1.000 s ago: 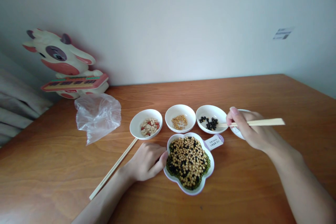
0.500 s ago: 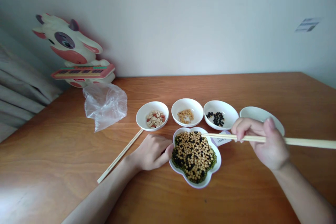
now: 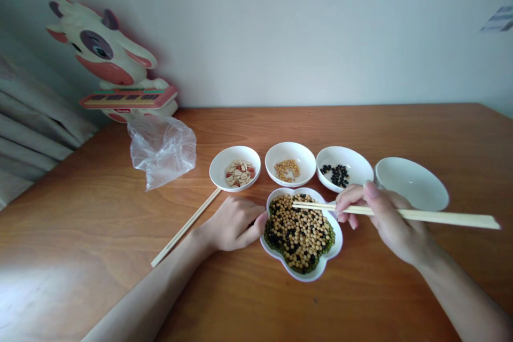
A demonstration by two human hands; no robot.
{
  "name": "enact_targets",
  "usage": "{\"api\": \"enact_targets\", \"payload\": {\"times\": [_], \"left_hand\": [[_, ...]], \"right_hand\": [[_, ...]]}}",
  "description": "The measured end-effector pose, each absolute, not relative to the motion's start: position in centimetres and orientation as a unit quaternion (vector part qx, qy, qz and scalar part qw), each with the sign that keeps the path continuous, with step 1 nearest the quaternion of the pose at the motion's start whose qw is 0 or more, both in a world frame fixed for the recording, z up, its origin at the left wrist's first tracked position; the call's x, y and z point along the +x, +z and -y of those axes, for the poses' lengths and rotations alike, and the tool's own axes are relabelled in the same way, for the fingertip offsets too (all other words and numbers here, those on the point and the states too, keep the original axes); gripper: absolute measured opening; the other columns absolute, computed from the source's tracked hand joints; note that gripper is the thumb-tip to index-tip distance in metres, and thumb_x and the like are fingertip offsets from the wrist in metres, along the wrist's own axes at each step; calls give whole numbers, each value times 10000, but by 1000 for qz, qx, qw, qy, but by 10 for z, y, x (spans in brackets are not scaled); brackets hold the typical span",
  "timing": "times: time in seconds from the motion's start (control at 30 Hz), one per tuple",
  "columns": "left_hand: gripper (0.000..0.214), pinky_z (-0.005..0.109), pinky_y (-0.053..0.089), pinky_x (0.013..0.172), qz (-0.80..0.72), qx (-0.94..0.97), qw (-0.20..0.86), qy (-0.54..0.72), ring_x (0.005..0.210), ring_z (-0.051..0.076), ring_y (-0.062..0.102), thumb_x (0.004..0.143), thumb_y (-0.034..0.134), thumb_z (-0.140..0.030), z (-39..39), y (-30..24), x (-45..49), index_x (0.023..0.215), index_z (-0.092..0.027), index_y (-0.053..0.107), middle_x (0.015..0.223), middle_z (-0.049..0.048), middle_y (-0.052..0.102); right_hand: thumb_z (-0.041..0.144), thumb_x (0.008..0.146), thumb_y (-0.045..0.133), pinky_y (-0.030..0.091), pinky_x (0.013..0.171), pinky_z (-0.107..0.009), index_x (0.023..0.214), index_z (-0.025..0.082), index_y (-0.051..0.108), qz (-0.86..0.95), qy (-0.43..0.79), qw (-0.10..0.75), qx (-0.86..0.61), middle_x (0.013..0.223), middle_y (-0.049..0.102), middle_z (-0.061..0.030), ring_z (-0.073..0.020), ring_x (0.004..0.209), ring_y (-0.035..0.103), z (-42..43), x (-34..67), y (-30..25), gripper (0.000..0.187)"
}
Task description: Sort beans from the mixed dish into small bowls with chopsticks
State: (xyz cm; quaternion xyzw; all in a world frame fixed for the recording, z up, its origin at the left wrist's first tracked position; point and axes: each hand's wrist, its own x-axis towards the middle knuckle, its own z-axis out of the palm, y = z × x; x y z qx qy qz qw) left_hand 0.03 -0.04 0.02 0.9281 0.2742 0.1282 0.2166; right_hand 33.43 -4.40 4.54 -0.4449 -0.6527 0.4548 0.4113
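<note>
A flower-shaped white bowl holds mixed yellow, black and green beans. My right hand is closed round a pair of chopsticks, whose tips reach over the beans. My left hand rests on the table with curled fingers, thumb touching the bowl's left rim. Behind stand three small white bowls: one with peanuts, one with yellow beans, one with black beans.
An empty white dish lies at the right. A spare pair of chopsticks lies left of my left hand. A crumpled clear plastic bag and a cow-shaped toy sit at the back left on the wooden table.
My right hand has brought the chopsticks from the black-bean bowl back over the mixed beans, tips now further left. The view shifted slightly; the left hand stayed put.
</note>
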Motion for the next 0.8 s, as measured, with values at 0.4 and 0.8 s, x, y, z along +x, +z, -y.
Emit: {"api": "enact_targets", "payload": {"times": [0.4,0.8], "left_hand": [[392,307,340,636,-275,929,208,137,616,150,515,1094,326,-325,0,0,0,763,-195,491,738,31,621],[390,308,320,629,-280,930,202,129,607,147,505,1094,303,-333,0,0,0,759,-194,444,722,32,620]], "right_hand": [[757,993,51,463,814,-434,856,256,697,720,435,321,-435,854,683,-86,-306,856,623,39,361,33,829],[625,1073,133,425,737,-386,825,244,669,717,434,363,-407,799,634,-56,-246,774,591,39,348,24,704]]}}
